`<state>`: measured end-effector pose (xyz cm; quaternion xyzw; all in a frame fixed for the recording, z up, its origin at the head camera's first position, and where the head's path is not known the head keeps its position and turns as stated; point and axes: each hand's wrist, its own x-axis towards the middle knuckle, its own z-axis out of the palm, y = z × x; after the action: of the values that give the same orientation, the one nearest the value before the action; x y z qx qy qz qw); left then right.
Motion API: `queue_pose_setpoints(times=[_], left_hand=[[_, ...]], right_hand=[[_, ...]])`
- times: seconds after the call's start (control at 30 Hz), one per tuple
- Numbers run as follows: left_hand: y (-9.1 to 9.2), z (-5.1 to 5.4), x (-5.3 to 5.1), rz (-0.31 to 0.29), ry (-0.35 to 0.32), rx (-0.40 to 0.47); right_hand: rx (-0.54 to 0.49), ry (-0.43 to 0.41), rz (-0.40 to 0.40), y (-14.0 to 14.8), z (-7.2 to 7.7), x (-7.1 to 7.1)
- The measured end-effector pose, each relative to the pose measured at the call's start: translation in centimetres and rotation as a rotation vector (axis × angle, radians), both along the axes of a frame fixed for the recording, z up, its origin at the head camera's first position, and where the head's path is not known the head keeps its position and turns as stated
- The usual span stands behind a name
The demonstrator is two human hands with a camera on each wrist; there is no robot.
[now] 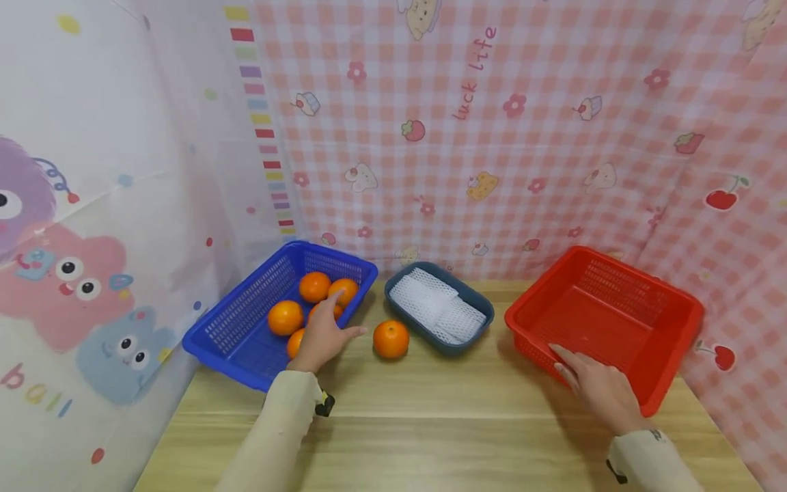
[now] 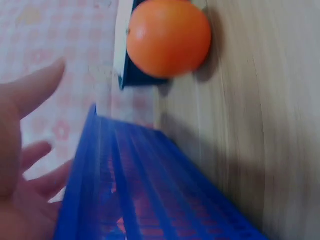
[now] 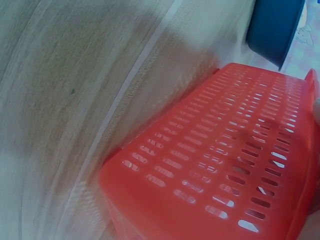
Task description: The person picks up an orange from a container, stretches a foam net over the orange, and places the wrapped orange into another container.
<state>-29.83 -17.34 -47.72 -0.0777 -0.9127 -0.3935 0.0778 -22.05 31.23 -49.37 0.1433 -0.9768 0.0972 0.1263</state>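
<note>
Oranges (image 1: pixel 285 318), five of them visible, lay in the blue basket (image 1: pixel 249 357) at ten o'clock on the wooden tabletop (image 1: pixel 443 437), taking twelve as its far edge in the head view. The left hand (image 1: pixel 321 339) was over that basket's three-o'clock side, its fingers loose and outstretched, the thumb spread wide toward three; they grasped nothing, though whether a fingertip touched fruit I could not tell. A single loose orange (image 1: pixel 391 339) sat on the wood at three o'clock from that hand, just beside a dark teal tray (image 1: pixel 451 350) at twelve, which held white netting (image 1: pixel 430 301). At two o'clock stood the red basket (image 1: pixel 605 335), its slotted wall filling much of the right wrist view. The right hand (image 1: pixel 602 393) rested on its rim toward seven o'clock, fingers pointing to ten; whether they had clenched around the rim, I could not tell. Pale sleeves (image 1: pixel 277 417) covered both forearms. Pink checked cloth (image 1: pixel 541 143) hung from twelve round to three, and white cartoon-printed cloth (image 1: pixel 141 157) at nine.
</note>
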Motion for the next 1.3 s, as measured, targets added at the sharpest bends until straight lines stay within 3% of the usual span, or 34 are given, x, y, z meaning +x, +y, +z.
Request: queue_pose_setpoints(times=[0.1,0.2,0.4,0.53,0.6,0.73,0.9,1.07,1.3], left_hand=[[-1.2,-0.2,0.0,-0.066,-0.08,0.008],[-2.0,-0.5,0.0,-0.114,-0.109,0.013],[-2.7,-0.8,-0.2,-0.126,-0.131,-0.007],[-2.9,-0.9,-0.3,-0.126,-0.139,-0.001],[-2.9,-0.9,-0.3,-0.13,-0.139,0.004],[-2.7,-1.1,-0.5,-0.134,-0.145,0.02],[-2.6,-1.1,-0.5,-0.13,-0.133,0.037],[-2.5,-1.2,-0.3,-0.124,-0.12,0.038],[-2.4,-1.1,-0.3,-0.111,-0.101,0.038]], right_hand=[[-0.003,0.006,-0.003,0.1,0.0,0.0],[-0.003,0.014,-0.001,0.1,0.0,-0.1],[-0.021,-0.029,-0.016,0.0,0.1,-0.2],[-0.077,-0.084,-0.032,-0.8,0.6,-0.8],[-0.115,-0.071,-0.033,-1.5,0.9,-1.3],[-0.191,0.004,-0.007,-3.8,1.7,-2.6],[-0.233,0.045,0.047,-7.6,2.9,-5.5],[-0.273,-0.013,0.078,-10.7,2.6,-8.4],[-0.302,-0.076,0.099,-13.2,1.4,-10.7]])
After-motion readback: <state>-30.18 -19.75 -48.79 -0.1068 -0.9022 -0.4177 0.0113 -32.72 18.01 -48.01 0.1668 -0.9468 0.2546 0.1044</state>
